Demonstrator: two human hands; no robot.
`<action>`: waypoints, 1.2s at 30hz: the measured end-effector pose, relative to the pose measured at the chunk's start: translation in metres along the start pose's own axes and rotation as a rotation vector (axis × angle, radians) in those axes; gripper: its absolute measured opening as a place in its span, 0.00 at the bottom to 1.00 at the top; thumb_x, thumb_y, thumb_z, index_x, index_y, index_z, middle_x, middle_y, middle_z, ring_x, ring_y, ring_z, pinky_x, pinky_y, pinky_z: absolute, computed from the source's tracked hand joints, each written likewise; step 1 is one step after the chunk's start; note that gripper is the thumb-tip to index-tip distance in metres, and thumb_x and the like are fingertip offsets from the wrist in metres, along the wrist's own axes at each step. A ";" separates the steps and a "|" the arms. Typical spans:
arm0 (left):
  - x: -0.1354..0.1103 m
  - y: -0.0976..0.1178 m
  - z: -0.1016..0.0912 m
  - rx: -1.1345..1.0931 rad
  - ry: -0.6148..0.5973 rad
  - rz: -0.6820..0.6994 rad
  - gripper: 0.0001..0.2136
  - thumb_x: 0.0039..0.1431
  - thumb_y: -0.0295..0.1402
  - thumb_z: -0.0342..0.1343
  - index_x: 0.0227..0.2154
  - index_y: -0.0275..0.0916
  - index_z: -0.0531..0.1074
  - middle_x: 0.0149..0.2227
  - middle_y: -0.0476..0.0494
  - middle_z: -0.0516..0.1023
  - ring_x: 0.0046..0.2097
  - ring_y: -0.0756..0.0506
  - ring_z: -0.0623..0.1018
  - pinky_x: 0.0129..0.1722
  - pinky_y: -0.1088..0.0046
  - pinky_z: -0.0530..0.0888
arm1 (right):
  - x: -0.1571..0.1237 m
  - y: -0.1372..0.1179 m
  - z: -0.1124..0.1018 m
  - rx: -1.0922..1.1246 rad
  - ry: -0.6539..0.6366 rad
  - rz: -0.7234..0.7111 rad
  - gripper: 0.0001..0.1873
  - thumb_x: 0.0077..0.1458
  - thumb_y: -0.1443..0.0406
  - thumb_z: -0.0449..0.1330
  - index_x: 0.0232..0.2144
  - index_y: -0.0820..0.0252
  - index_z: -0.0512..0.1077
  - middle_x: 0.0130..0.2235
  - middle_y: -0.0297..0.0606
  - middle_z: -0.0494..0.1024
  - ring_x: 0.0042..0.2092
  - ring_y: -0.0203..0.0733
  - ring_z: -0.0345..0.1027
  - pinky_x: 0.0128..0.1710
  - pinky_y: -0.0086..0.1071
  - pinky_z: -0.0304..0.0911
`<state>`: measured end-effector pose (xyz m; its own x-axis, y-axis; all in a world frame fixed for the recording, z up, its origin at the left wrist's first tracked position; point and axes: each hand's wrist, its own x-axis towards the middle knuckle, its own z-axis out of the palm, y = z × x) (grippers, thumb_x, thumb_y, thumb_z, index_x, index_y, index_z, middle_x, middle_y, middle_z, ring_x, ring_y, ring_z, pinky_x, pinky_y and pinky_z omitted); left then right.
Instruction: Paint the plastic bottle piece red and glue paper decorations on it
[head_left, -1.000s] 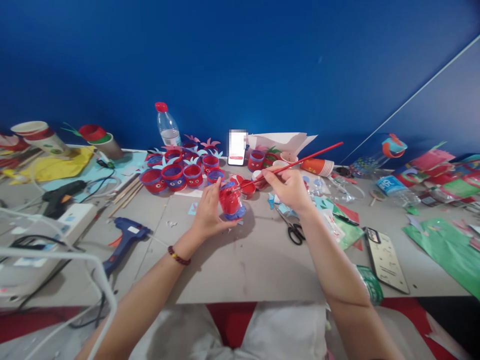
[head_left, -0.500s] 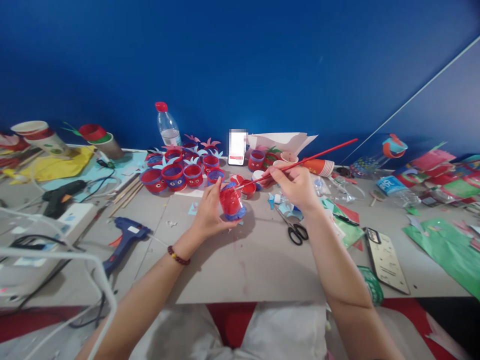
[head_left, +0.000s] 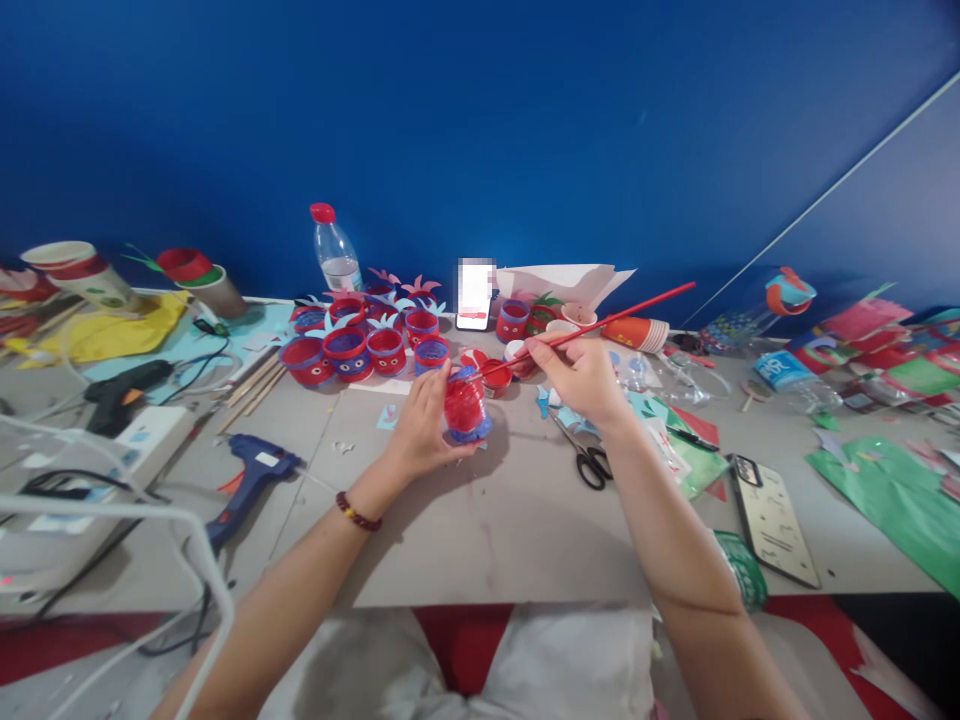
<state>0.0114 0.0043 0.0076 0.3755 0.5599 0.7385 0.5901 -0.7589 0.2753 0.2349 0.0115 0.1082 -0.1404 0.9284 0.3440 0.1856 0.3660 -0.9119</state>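
My left hand is closed around a small clear plastic cup, painted red on its side with blue at both ends, held tilted over the table. In my right hand is a long red paintbrush, pinched near its lower part. Its tip touches or nearly touches the upper part of the cup; the bristles are too small to make out. An open pot of red paint stands just behind the cup. Several painted cups with eyes and paper leaves stand grouped behind my left hand.
Black-handled scissors lie right of the cup, near paper scraps. A blue glue gun and wooden sticks are at left. A lit phone leans at the wall. Another phone and green sheet lie right.
My right hand has moved slightly left and down, bringing the paintbrush along. The cup has shifted a little to the right and turned slightly in my left hand.
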 end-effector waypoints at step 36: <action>0.000 -0.001 -0.002 0.019 -0.008 -0.083 0.56 0.43 0.47 0.69 0.69 0.42 0.40 0.57 0.31 0.62 0.57 0.31 0.67 0.57 0.46 0.69 | 0.005 -0.005 -0.023 -0.039 0.093 -0.002 0.19 0.51 0.51 0.66 0.26 0.62 0.77 0.28 0.41 0.81 0.30 0.42 0.78 0.34 0.37 0.78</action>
<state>0.0092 0.0045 0.0082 0.3310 0.6232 0.7085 0.6325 -0.7037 0.3235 0.2553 0.0160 0.1191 -0.0506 0.9291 0.3664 0.2230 0.3682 -0.9026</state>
